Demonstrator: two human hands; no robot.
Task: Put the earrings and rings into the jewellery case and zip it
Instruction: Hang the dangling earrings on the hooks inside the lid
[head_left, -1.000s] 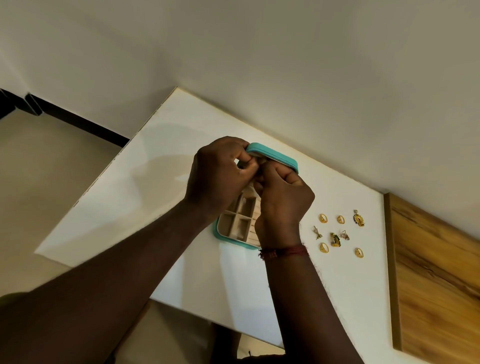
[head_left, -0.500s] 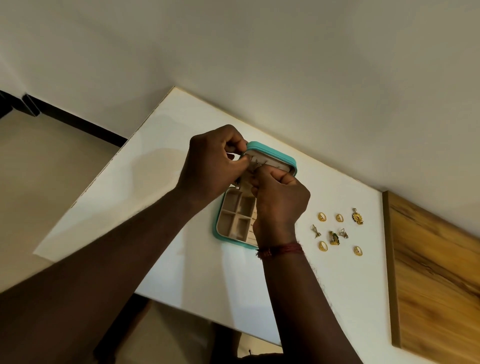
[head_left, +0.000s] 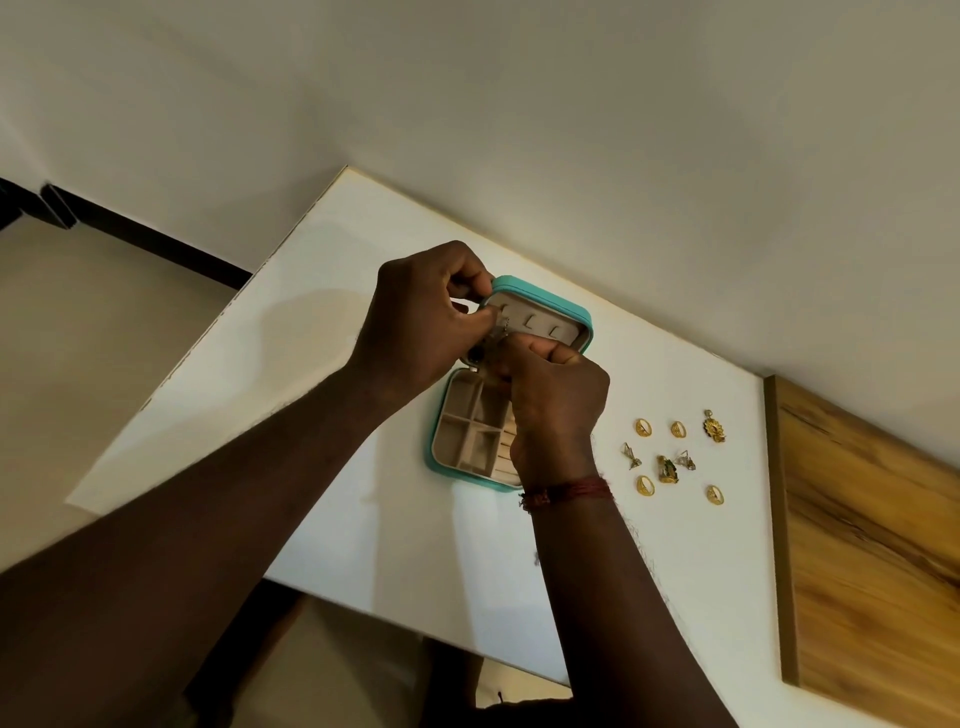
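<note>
Fitting a small earring (head_left: 503, 332) into the raised lid (head_left: 540, 325) of an open teal jewellery case (head_left: 434, 441), a person worked with both hands close together over a white table (head_left: 322, 291).

The left hand (head_left: 426, 317) pinched the lid at its near corner while the right hand (head_left: 556, 395) held the earring from below beside a row of hooks. Whether it had caught could not be made out. The case lay flat on the table, with four gold rings (head_left: 643, 427) and loose earrings (head_left: 667, 469) scattered just to its right. The pieces looked light, hard and slippery, with thin posts liable to bend, so each would best be taken by its body or band in a fingertip pinch. The case appeared light enough to slide, and would probably need one hand steadying its rim for zipping.
</note>
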